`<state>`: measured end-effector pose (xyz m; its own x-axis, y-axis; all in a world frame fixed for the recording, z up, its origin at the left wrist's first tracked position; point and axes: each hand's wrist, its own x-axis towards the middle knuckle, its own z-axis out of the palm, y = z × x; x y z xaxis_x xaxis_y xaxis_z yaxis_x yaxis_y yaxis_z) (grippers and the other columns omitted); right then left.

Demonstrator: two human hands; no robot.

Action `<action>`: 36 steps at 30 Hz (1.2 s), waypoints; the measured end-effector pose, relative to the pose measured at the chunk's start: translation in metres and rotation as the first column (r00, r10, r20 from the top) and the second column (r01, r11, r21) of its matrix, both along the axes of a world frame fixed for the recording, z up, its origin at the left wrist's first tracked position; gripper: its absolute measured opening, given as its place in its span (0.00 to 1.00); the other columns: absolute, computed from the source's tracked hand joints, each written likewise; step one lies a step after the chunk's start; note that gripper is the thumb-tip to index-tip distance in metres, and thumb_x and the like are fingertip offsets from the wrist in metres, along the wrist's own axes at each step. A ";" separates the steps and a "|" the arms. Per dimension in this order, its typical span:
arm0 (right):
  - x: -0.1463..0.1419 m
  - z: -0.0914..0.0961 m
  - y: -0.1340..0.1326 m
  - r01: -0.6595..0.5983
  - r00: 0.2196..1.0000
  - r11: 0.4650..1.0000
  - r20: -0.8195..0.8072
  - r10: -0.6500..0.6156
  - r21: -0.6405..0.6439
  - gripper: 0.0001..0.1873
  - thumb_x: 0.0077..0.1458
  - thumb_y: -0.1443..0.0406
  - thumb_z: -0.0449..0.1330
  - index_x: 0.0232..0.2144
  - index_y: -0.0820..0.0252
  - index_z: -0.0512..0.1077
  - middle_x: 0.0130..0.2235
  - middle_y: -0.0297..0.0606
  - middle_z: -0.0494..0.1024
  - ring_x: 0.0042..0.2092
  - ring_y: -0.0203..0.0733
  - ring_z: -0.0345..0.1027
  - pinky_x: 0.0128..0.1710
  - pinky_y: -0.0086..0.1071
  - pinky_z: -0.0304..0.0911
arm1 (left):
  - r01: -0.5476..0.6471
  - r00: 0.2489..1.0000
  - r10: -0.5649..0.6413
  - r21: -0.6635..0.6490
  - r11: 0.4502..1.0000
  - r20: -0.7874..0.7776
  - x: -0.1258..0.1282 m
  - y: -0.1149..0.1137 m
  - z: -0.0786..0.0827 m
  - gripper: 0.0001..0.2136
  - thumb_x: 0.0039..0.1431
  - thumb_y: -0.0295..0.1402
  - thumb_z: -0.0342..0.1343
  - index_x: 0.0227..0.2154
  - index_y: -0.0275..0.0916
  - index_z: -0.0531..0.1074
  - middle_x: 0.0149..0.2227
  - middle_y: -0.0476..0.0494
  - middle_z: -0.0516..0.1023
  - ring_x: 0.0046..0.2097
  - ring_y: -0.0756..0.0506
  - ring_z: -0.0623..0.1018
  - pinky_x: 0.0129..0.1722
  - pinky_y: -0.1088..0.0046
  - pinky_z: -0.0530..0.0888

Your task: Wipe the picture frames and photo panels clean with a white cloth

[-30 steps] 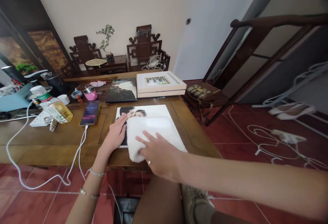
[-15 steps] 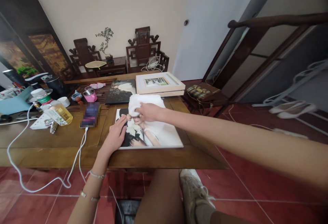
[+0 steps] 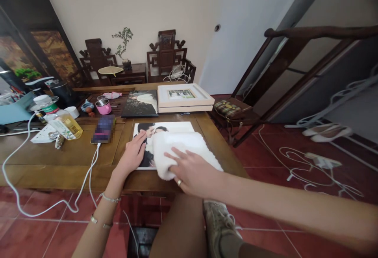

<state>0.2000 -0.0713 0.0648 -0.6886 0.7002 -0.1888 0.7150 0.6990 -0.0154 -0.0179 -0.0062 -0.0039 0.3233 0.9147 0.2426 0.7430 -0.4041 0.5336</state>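
A large photo print of a couple [image 3: 165,127] lies flat on the wooden table [image 3: 73,159] in front of me. My left hand [image 3: 133,153] rests flat on the print's left edge, fingers stretched out. My right hand [image 3: 193,171] presses down on a white folded cloth [image 3: 181,148] that covers the near right part of the print. The fingers of that hand are spread over the cloth.
Behind the print lie a dark photo panel [image 3: 141,103] and stacked white frames [image 3: 184,97]. To the left are a phone [image 3: 103,129] on a white cable, a bottle [image 3: 65,126], a pink cup [image 3: 103,107]. Cables and white shoes [image 3: 325,131] lie on the red floor.
My right hand pushed the cloth to the far end of the print, then drew it back to the near edge. The left hand stayed on the print.
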 end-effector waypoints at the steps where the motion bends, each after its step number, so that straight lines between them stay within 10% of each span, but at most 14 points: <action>1: 0.004 -0.001 0.007 0.019 1.000 0.999 -0.006 -0.019 0.045 0.18 0.53 0.68 0.54 0.46 0.63 0.74 0.62 0.50 0.61 0.63 0.63 0.48 0.53 0.54 0.59 | 0.001 1.000 -0.001 -0.002 1.000 -0.002 0.000 0.000 0.000 0.21 0.65 0.32 0.41 0.60 0.42 0.60 0.64 0.41 0.58 0.65 0.41 0.58 0.62 0.53 0.57; 9: -0.021 -0.005 0.060 0.164 0.986 0.969 0.008 -0.169 0.183 0.18 0.55 0.66 0.52 0.46 0.64 0.73 0.57 0.55 0.66 0.56 0.64 0.58 0.44 0.51 0.64 | 0.042 0.992 -0.051 0.080 0.996 0.112 0.001 -0.001 0.005 0.19 0.66 0.35 0.41 0.57 0.39 0.63 0.62 0.40 0.62 0.64 0.43 0.60 0.63 0.57 0.57; 21: -0.033 -0.001 0.001 -0.448 0.888 0.881 -0.035 0.458 0.153 0.10 0.50 0.65 0.58 0.31 0.64 0.77 0.45 0.55 0.75 0.47 0.55 0.68 0.47 0.46 0.58 | -0.063 0.972 0.025 0.158 0.985 0.234 -0.001 -0.001 0.009 0.23 0.67 0.40 0.36 0.57 0.34 0.64 0.61 0.38 0.64 0.63 0.44 0.63 0.63 0.62 0.58; 30: -0.014 0.025 0.040 0.053 0.997 0.998 0.048 -0.054 0.024 0.16 0.54 0.65 0.51 0.37 0.65 0.77 0.35 0.52 0.79 0.38 0.52 0.73 0.31 0.36 0.62 | 0.043 0.998 -0.047 0.104 0.994 0.037 -0.002 0.004 -0.002 0.21 0.65 0.36 0.41 0.57 0.33 0.65 0.61 0.36 0.63 0.64 0.43 0.61 0.63 0.58 0.58; 36: -0.042 0.025 0.118 0.060 0.998 0.998 -0.006 -0.059 0.019 0.16 0.52 0.66 0.53 0.40 0.68 0.75 0.43 0.53 0.78 0.43 0.53 0.72 0.34 0.34 0.61 | 0.043 0.999 -0.045 0.115 0.992 0.014 -0.001 0.003 -0.001 0.20 0.65 0.34 0.42 0.55 0.31 0.67 0.61 0.34 0.64 0.64 0.42 0.61 0.63 0.58 0.59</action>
<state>0.1580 0.0468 0.0894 -0.6466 0.7433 -0.1715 0.7552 0.6554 -0.0064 -0.0192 -0.0034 -0.0050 0.3578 0.8653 0.3511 0.7144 -0.4958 0.4937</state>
